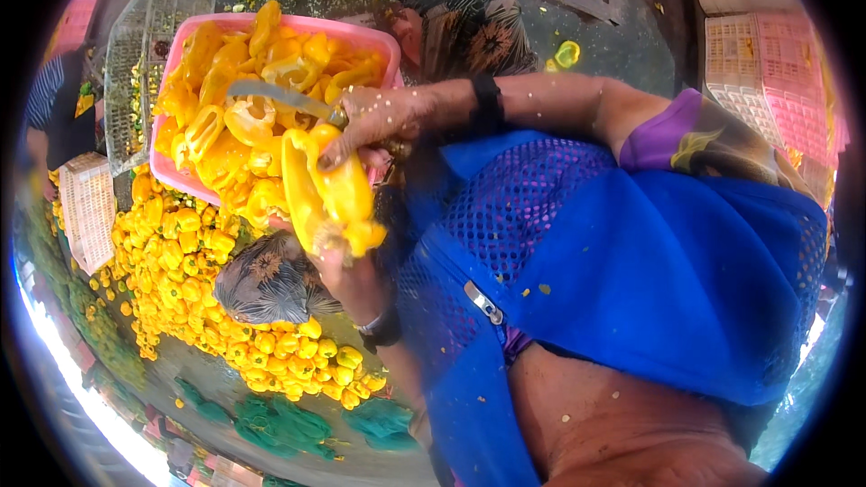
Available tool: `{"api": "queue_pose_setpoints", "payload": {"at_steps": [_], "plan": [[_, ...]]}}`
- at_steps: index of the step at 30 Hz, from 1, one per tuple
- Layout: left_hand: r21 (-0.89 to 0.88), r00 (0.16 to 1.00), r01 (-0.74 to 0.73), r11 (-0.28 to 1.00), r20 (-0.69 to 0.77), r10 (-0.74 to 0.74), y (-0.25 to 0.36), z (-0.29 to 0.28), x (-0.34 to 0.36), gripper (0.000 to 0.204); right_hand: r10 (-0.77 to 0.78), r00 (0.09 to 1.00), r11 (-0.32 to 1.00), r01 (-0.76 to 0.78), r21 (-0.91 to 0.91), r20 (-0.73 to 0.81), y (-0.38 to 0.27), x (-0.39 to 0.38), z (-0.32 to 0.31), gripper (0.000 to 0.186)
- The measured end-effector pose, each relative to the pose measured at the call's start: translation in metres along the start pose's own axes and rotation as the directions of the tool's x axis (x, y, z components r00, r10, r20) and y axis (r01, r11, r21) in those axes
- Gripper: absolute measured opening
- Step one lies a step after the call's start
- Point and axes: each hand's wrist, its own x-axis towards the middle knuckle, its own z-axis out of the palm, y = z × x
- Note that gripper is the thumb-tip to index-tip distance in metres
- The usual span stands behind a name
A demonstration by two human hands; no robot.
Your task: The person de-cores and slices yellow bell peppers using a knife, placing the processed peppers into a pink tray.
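Hands (379, 119) around pepper (350, 191), left (350, 287) half-hidden

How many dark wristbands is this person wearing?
2. The right wristband is just behind the right hand, which holds a knife. The left wristband is behind the left hand, which holds a yellow pepper. I see no others.

Bright yellow pepper (348, 186), silvery-grey knife blade (278, 94), pink basin (182, 179), yellow heaped peppers (186, 243), vivid blue vest (667, 271), purple-and-dark sleeve (657, 137) with a yellow motif, dark legwear (271, 281) printed with pale leaves and brown-orange flowers (the same on both legs), black wristband (487, 104), teal-green netting (280, 426).
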Motion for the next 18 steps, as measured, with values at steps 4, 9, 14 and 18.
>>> {"api": "queue_pose_setpoints", "payload": {"at_steps": [4,9,14,18], "plan": [[-0.514,0.952,0.236,0.825,-0.048,-0.302,0.012,-0.005,-0.005,0.049,-0.192,0.977,0.954,0.207,-0.218,0.088,0.013,0.004,-0.008,0.040],[-0.569,0.988,0.110,0.815,-0.030,-0.154,0.010,-0.008,0.024,0.051,-0.011,0.984,0.991,-0.013,-0.132,-0.179,-0.034,0.004,0.014,0.038],[-0.232,0.921,0.139,0.963,-0.328,-0.212,0.009,-0.018,0.039,0.041,-0.235,0.908,0.969,0.193,-0.151,-0.348,-0.069,-0.015,0.031,0.039],[-0.276,0.777,0.056,0.959,-0.591,-0.216,0.017,-0.045,0.040,0.024,-0.247,0.802,0.936,0.052,-0.348,-0.544,-0.107,-0.027,-0.026,0.030]]}}
